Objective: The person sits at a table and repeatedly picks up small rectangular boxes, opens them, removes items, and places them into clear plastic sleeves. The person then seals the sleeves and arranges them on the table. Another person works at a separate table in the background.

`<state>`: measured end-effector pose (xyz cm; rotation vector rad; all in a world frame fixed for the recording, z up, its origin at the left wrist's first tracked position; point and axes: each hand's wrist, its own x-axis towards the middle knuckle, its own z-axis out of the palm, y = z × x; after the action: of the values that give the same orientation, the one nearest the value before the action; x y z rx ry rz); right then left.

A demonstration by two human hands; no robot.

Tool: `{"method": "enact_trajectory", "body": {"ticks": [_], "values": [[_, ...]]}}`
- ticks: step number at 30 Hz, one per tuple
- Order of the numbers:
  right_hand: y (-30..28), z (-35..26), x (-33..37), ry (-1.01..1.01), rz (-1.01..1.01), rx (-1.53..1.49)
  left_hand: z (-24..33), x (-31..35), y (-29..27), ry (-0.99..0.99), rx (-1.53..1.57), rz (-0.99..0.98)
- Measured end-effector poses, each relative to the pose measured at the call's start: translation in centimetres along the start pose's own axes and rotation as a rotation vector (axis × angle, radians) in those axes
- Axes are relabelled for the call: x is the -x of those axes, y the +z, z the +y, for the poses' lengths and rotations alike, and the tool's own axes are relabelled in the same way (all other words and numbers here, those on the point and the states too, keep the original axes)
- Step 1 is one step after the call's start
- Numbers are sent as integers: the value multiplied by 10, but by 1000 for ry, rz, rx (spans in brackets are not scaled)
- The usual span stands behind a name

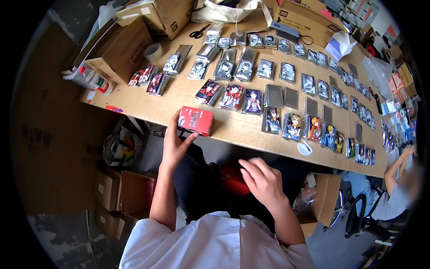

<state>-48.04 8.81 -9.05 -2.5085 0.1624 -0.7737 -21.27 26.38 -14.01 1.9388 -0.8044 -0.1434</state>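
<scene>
At the edge of the bench point(244, 126), red lettered box point(197, 121) between pinching fingers of left hand point(174, 145); right hand point(265, 183) with fingers loosely bent.

A long, tan-topped desk point(172, 102) stands over smooth grey floor point(320, 244). Left of the desk rises a broad brown cardboard panel point(49, 166); near its right end sits a black office armchair point(375, 230). Pale light brightens the space beyond its far right corner.
</scene>
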Motion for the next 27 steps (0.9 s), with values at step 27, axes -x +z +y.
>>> {"method": "enact_trajectory", "body": {"ticks": [27], "values": [[-1,17,-39,297,80,-182,53,8,83,150,494,-183]]}}
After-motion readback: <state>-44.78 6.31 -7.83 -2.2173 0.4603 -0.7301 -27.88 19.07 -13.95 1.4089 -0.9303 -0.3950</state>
